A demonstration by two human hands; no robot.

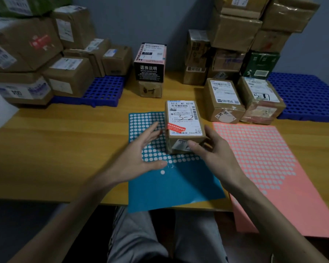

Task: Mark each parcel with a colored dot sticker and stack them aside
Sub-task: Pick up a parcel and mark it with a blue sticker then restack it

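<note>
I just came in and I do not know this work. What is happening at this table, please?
A seated person handles a small cardboard parcel that lies on a blue sticker sheet on the table. The right hand holds its near right corner; the left hand is open beside it, above the sheet. No colored dot shows on the parcel. A pink sticker sheet lies to the right; more parcels are stacked behind.

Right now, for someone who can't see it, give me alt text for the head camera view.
A right hand holds a small brown parcel on a blue dot-sticker sheet, while the open left hand hovers beside it. A pink sticker sheet lies to the right on the wooden table, with stacked parcels behind.
</note>
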